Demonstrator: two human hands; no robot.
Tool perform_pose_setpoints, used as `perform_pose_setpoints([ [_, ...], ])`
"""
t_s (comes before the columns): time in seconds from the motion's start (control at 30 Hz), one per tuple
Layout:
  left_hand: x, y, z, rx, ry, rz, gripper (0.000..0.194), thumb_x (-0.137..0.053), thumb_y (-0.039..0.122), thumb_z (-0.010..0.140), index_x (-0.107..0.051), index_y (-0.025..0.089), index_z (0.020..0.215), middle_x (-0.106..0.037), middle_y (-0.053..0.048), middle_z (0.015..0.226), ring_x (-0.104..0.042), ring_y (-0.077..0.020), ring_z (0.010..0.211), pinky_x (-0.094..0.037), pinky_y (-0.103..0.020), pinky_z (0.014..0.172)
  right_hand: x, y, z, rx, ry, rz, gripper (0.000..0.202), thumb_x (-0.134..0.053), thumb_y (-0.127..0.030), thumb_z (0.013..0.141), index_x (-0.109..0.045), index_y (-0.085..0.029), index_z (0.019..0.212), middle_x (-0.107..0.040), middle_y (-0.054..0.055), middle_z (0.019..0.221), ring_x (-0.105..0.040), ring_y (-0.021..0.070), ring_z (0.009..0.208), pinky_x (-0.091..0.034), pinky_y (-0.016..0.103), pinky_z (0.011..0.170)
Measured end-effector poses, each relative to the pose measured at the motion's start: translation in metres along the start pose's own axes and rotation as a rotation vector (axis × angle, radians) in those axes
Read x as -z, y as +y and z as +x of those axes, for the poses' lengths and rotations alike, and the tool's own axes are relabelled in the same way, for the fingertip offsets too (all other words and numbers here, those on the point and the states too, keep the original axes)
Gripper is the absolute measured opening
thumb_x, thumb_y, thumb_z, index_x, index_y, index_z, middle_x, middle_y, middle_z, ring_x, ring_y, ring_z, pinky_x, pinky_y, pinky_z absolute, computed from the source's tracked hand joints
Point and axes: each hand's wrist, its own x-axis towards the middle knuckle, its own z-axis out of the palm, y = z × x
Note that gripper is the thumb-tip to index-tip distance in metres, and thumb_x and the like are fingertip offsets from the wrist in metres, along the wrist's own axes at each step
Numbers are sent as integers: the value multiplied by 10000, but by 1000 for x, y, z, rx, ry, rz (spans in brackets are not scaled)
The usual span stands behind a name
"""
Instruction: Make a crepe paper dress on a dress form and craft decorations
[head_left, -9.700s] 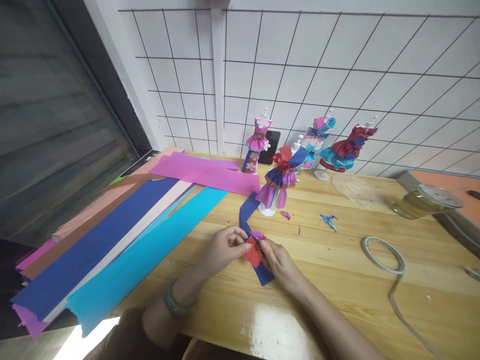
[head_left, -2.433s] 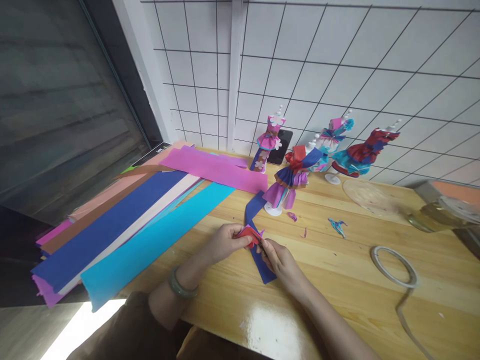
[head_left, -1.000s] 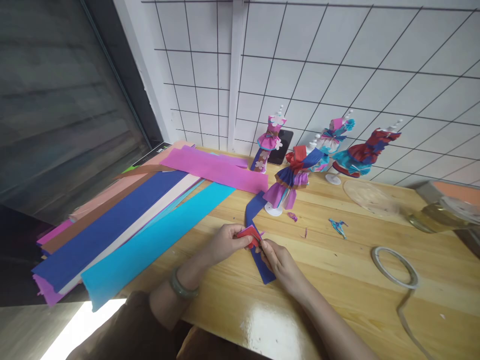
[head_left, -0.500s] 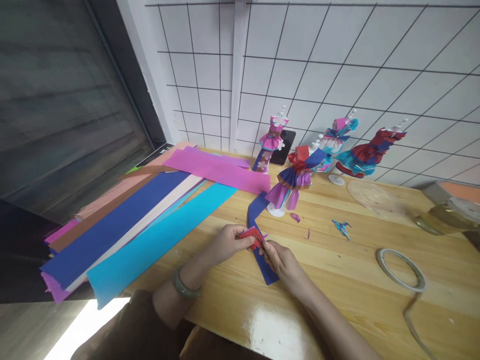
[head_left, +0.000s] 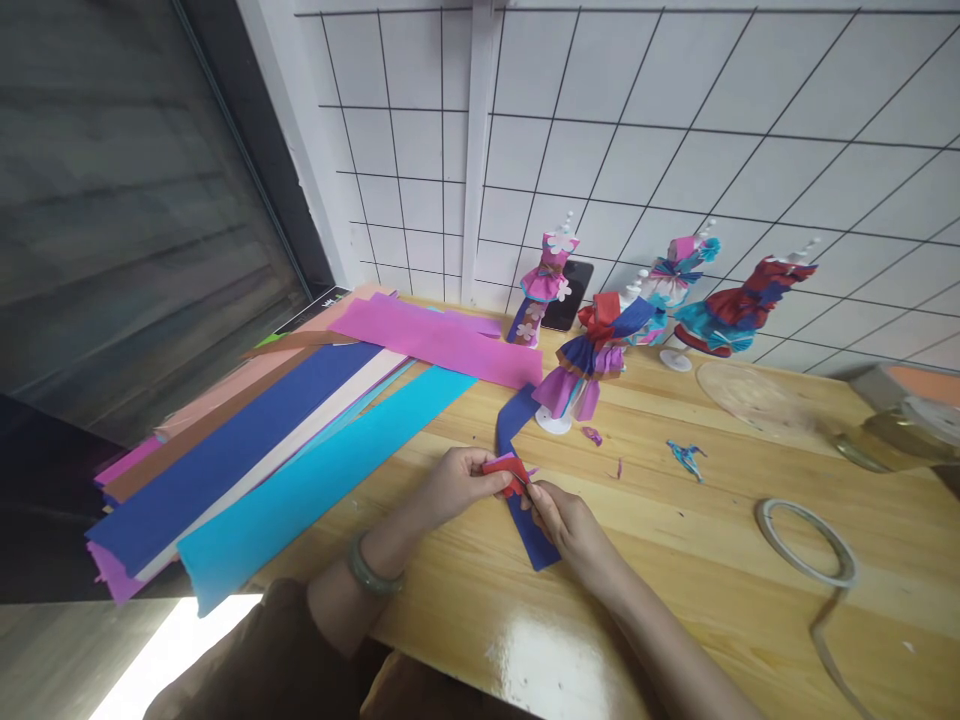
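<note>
Just above the table, my left hand (head_left: 463,485) pinches a small folded piece of red crepe paper (head_left: 508,468) with a pink edge. My right hand (head_left: 561,515) is closed at the paper's right end. A thin dark line shows between its fingertips and the paper; whatever it grips is mostly hidden. A dark blue crepe paper strip (head_left: 538,545) lies bent on the table under both hands. Beyond them stands a small dress form (head_left: 592,350) in a red, blue and purple paper dress.
Crepe paper strips, among them a turquoise one (head_left: 322,480) and a pink one (head_left: 435,340), spread over the left side. More dressed forms (head_left: 739,305) and a phone (head_left: 570,297) stand by the tiled wall. At right lie a tape roll (head_left: 806,543) and twisted blue scraps (head_left: 686,460).
The view has shifted very slightly. Both hands keep nearly the same hold, with the red paper tilted a little differently between them.
</note>
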Motion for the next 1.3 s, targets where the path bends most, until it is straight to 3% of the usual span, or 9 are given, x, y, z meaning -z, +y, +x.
perform_pose_setpoints([
  [0.57, 3, -9, 4, 15, 6, -69, 311, -578, 387, 747, -666, 103, 839, -686, -82, 787, -595, -134, 672, -460, -252, 648, 4, -6, -1, 8, 2, -72, 427, -252, -491, 892, -492, -176, 732, -405, -19, 581, -381, 115, 524, -307, 228, 503],
  [1.3, 2, -2, 4, -11, 33, -112, 308, -614, 411, 709, -612, 104, 732, -672, -63, 706, -589, -118, 626, -462, -231, 617, 3, -7, -1, -11, -8, -134, 434, -239, -491, 894, -488, -180, 722, -454, -5, 597, -398, 121, 525, -312, 232, 509],
])
